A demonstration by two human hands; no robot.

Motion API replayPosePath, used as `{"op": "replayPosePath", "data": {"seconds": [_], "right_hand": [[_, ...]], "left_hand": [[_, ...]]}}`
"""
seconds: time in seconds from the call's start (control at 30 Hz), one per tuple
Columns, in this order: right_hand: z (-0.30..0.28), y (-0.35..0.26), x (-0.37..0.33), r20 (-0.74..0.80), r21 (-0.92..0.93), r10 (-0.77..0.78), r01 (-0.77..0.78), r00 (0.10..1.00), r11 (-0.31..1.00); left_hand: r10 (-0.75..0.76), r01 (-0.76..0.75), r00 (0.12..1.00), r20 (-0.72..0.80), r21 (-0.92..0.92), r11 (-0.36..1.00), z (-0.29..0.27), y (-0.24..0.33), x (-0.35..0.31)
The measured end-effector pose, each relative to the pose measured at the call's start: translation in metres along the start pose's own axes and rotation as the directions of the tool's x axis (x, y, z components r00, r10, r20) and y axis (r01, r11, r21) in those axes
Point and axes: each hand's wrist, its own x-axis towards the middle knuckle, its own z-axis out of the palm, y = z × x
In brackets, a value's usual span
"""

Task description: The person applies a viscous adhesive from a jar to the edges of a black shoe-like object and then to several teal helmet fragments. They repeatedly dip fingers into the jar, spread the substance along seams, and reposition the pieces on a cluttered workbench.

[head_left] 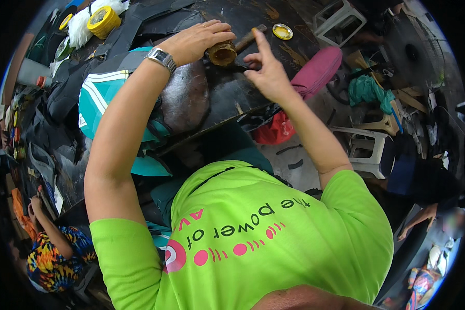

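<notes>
My left hand (201, 41) rests its fingers over the top and side of a small brown-stained jar (222, 53), whose round mouth faces me. To the right of the jar, my right hand (270, 75) holds nothing that I can see. Its index finger stretches out to a flat brown stick-like tool (250, 38), and its thumb stands apart from it; I cannot tell whether the finger touches the tool. Beyond that lies a round yellow-rimmed lid (282, 31). Under my left forearm are a teal piece with white stripes (101, 93) and a dark glossy rounded board (186, 98).
Black sheet pieces (62, 119) and a yellow tub (104, 22) cover the table's left side. A pink padded piece (318, 72) and a red bag (275, 129) sit at its right edge. Plastic stools (364, 147) stand on the right. Co-workers are at lower left (59, 258) and right (423, 175).
</notes>
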Motion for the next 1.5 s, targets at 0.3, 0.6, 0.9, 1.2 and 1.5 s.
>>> {"op": "replayPosePath", "data": {"seconds": [0.3,0.6,0.9,1.2,1.5], "right_hand": [[0.026,0.021,-0.003,-0.068,0.104,-0.155,0.161,0.986,0.981],[0.008,0.02,-0.016,-0.047,0.187,-0.087,0.095,0.995,0.978],[-0.003,0.015,-0.038,-0.009,0.167,-0.106,0.106,0.994,0.98],[-0.005,-0.001,-0.047,-0.094,0.214,-0.207,0.223,0.974,0.951],[0.006,-0.036,-0.061,-0.046,0.335,-0.31,0.306,0.95,0.891]], "left_hand": [[-0.174,0.106,0.978,-0.117,-0.44,0.892,0.008,0.005,-0.003],[-0.199,0.132,0.97,-0.143,-0.378,0.916,0.015,0.018,-0.01],[-0.23,0.199,0.972,-0.05,-0.35,0.915,0.01,0.02,-0.023],[-0.419,0.361,0.891,-0.177,-0.285,0.888,-0.021,0.04,-0.039],[-0.389,0.176,0.909,0.151,-0.984,0.029,-0.035,0.149,-0.097]]}}
